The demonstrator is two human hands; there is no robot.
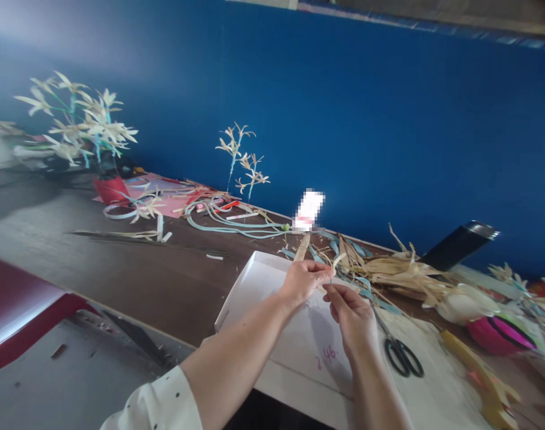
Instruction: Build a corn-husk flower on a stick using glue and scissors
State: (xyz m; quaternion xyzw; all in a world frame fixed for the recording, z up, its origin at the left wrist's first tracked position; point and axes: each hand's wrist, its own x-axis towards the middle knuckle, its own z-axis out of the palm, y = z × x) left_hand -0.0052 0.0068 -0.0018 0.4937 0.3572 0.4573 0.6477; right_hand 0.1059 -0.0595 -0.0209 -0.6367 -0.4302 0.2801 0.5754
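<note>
My left hand [303, 279] and my right hand [352, 310] meet above a white box lid [272, 316]. Both pinch a small pale piece of dried husk [336, 263], which curls up between the fingertips. The left hand's fingers are curled round its lower end, and the right hand's thumb and forefinger press against it from the right. A pile of dried husks [398, 272] lies just behind the hands. Black-handled scissors [400, 352] rest to the right of my right wrist.
Finished husk flowers stand in a red pot [111, 188] at far left, and a smaller spray [241, 158] rises by the blue wall. Light blue cords [227, 224], a black cylinder [456, 242], a pink object [501, 334] and a yellow glue gun [483, 382] lie around.
</note>
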